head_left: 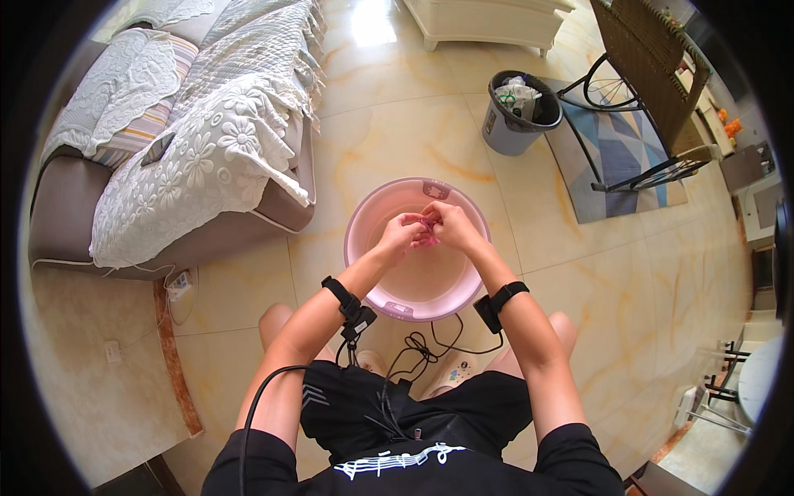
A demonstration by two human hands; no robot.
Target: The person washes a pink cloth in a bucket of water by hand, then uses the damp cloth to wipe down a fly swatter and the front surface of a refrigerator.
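Note:
A pink plastic basin point(422, 297) with a purple rim stands on the floor in front of me, with what looks like shallow cloudy water in it. Over its middle my left hand point(402, 234) and my right hand point(448, 223) meet, fingertips together. Between them they hold a small, wet-looking piece of pink fabric point(427, 238); part of it hangs below the fingers. What it is exactly is hidden by the fingers. Both forearms wear black straps with small devices.
Black cables point(422, 347) lie between my feet and the basin. Further off are a grey waste bin point(513, 131) with a black liner, a patterned rug point(580, 180), a woven chair point(651, 62), a covered sofa point(248, 217) at left and a cream cabinet point(484, 25).

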